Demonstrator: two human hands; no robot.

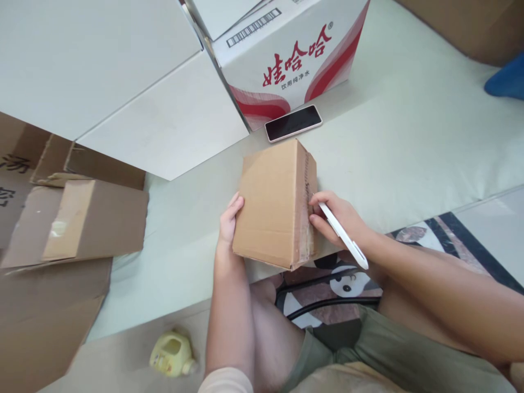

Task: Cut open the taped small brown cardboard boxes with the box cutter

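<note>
Nearest the lens: my view passes over both forearms and the knees in olive shorts [368, 349].

Grip, left: left hand [228, 221] clasps the left side of the small cardboard box [272, 204], thumb along the front edge and fingers hidden behind it.

Grip, right: right hand [338, 218] is clenched around a white pen-shaped tool [343, 236]. Its tip meets the taped seam on the box's right face, and the fingertips press on that same face.

Box position: tilted, one corner pointing down, over the near edge of the pale green mat [409, 153] and above a panda-print cushion [347, 278]. I cannot tell whether that corner rests on anything.

Outward:
- A phone [293, 123] lies face up on the mat just beyond the box.
- Behind the phone, at the far edge, stands a white carton with red print [286, 49].
- White panels [102, 71] cover the far-left corner.
- Flattened brown cartons [82, 218] lie off the mat's left edge.
- A yellow jug [172, 355] sits below the near edge, left of the arm.
- A blue object [505, 79] shows at the far right.
</note>
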